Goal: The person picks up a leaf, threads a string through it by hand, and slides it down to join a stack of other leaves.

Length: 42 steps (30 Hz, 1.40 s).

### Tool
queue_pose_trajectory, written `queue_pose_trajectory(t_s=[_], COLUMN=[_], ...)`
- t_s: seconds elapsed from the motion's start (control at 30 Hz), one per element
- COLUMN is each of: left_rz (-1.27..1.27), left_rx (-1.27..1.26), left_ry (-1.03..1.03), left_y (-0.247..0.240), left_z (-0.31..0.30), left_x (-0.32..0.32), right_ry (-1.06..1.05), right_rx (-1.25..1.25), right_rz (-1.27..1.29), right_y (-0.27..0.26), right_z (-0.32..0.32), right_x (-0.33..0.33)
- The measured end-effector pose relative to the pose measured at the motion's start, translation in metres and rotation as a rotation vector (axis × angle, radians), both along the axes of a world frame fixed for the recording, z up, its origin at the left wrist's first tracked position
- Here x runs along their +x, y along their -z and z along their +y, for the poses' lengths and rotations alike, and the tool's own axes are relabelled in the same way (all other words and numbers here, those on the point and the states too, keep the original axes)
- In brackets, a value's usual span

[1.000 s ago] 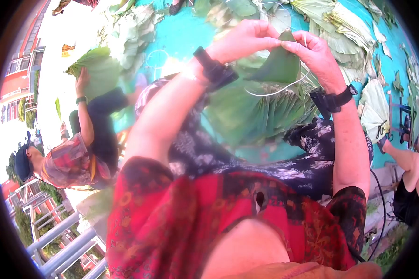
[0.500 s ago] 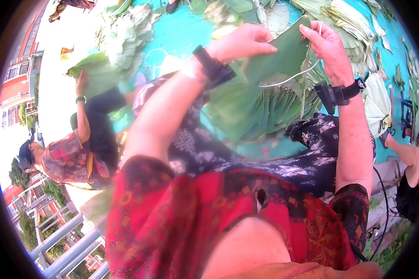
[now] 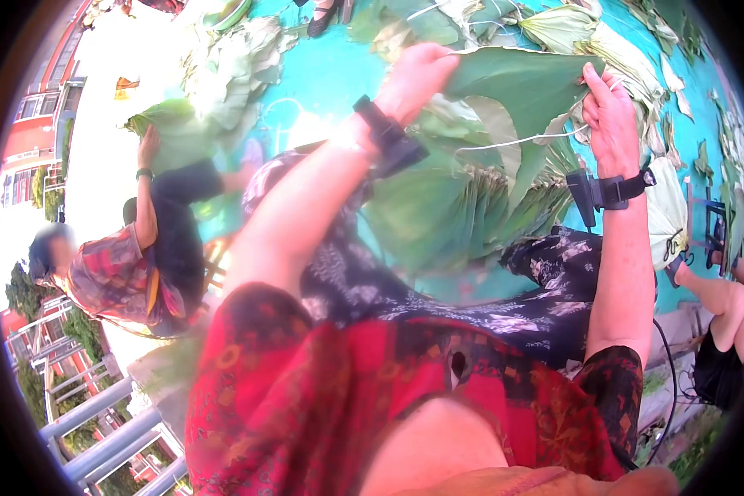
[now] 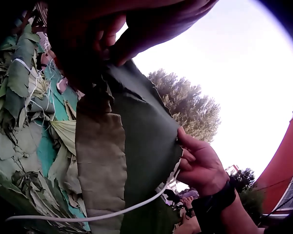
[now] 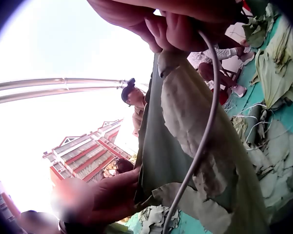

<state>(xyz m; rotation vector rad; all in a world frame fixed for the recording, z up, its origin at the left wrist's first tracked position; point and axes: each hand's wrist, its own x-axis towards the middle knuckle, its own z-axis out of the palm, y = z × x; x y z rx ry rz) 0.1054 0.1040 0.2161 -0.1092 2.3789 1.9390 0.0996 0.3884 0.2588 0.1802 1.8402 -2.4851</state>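
Note:
A large green lotus leaf (image 3: 521,83) is stretched between my two hands in the head view. My left hand (image 3: 422,81) pinches its upper left edge. With thumb and fingers my right hand (image 3: 612,120) pinches the upper right corner. A white cord (image 3: 521,142) also runs from the right hand and hangs across the front of the leaf. In the left wrist view the leaf (image 4: 146,126) shows a dark green face and a paler folded strip. Below it, over my lap, lies a fanned stack of lotus leaves (image 3: 438,207).
More leaves (image 3: 231,74) lie in heaps on the turquoise ground sheet (image 3: 306,62). Pale folded leaves (image 3: 624,62) lie at the upper right. A person (image 3: 124,273) on the left handles another leaf. A metal railing (image 3: 107,438) stands at the lower left.
My hands were close together at the leaf's tip and have moved apart, the right one to the right. The leaf is now spread wide between them, and the cord went along with the right hand.

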Motion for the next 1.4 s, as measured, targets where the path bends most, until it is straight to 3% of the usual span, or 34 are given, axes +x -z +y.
queue_pose_trajectory(t_s=[0.13, 0.23, 0.33, 0.43, 0.53, 0.63, 0.73, 0.83, 1.0, 1.1, 1.2, 1.3, 1.37, 1.4], left_rz=[0.060, 0.357, 0.381, 0.410, 0.371, 0.074, -0.021, -0.242, -0.169, -0.137, -0.226, -0.183, 0.229, 0.236], left_rx=[0.270, -0.029, -0.282, -0.331, -0.251, 0.138, 0.196, 0.344, 0.130, 0.016, 0.066, 0.118, -0.468, -0.429], left_ry=[-0.156, -0.286, -0.254, -0.278, -0.323, -0.365, -0.218, -0.222, -0.005, -0.013, -0.034, 0.143, 0.312, 0.281], left_y=[0.003, 0.021, -0.016, -0.019, -0.010, -0.006, -0.010, -0.016, -0.015, 0.031, 0.014, 0.022, 0.036, 0.045], left_z=[0.006, 0.002, 0.011, 0.008, -0.003, -0.013, 0.005, 0.037, 0.051, 0.045, 0.046, 0.036, 0.017, 0.011], left_x=[-0.001, -0.020, -0.007, -0.011, -0.022, -0.023, -0.012, 0.013, 0.027, 0.006, 0.011, 0.009, 0.003, -0.004], right_ry=[-0.051, -0.042, -0.023, -0.017, 0.001, 0.061, 0.096, 0.091, 0.036, -0.047, -0.078, -0.040, 0.007, 0.028], right_rx=[0.005, -0.057, -0.110, -0.116, -0.143, -0.201, -0.207, -0.166, -0.095, -0.080, -0.120, -0.133, -0.105, -0.090], right_rz=[-0.004, -0.004, -0.023, -0.027, -0.032, -0.030, -0.011, 0.019, 0.034, 0.005, -0.008, 0.007, 0.035, 0.051], right_y=[0.001, -0.002, -0.005, -0.011, -0.012, -0.018, -0.016, -0.010, -0.004, -0.002, -0.005, -0.012, -0.010, -0.009], right_z=[-0.005, -0.009, -0.009, -0.010, -0.012, -0.012, -0.008, -0.012, -0.023, -0.032, -0.035, -0.037, -0.031, -0.026], right_x=[0.004, 0.005, 0.005, 0.008, 0.010, 0.008, 0.002, -0.002, 0.003, 0.008, 0.012, 0.012, 0.008, 0.005])
